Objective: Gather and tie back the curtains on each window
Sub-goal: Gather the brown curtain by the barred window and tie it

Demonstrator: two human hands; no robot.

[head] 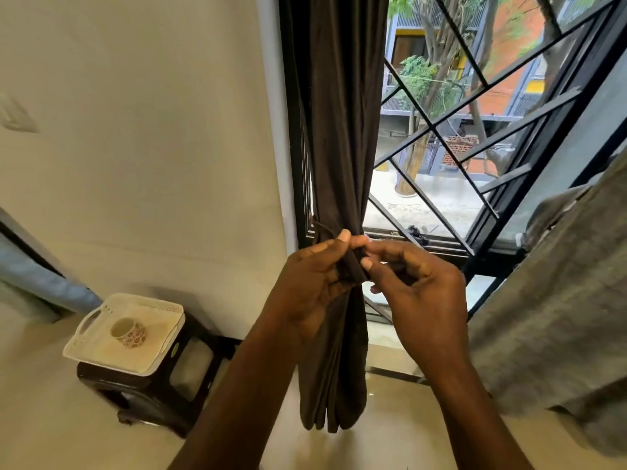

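Dark brown curtain [339, 147] is bunched at the left of the window frame [292, 164]. Its tie-back strap [356, 268] is pinched by left hand [312, 290] and right hand [420, 293], held close together. If the pinch is eased early, the bundle is likely let loose.

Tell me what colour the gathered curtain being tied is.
Plain dark brown, seen best in the head view: the gathered fabric curtain.

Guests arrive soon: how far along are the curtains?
Done: the brown curtain is gathered into one bundle. In hand: the left hand and right hand both pinch its tie band, not visibly fastened. Left: the grey curtain hangs untied.
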